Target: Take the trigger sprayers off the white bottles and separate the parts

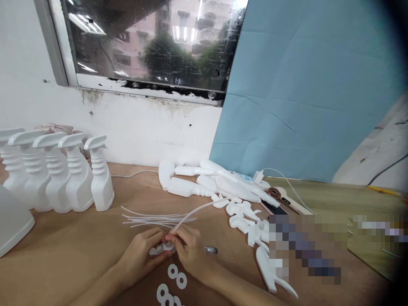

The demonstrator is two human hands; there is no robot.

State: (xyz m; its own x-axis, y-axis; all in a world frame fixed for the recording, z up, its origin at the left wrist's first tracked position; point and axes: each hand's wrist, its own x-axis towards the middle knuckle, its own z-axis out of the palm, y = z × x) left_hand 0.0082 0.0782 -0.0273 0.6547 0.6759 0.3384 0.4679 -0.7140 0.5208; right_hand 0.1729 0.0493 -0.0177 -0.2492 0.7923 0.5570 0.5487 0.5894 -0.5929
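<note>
My left hand is closed around a small whitish sprayer part, most of it hidden by my fingers. My right hand pinches the lower end of a thin white tube right at that part. The tube slants up to the right, its far end over the white plastic pieces. Whether its near end is inside the part cannot be seen. Just beyond my hands lies a loose bunch of similar tubes. Several flat white ring washers lie below my hands.
White spray bottles stand in a row at the left. Empty-looking white bottles lie piled by the wall. White sprayer heads and triggers are scattered at the right. A small metallic object and a handheld fan lie nearby.
</note>
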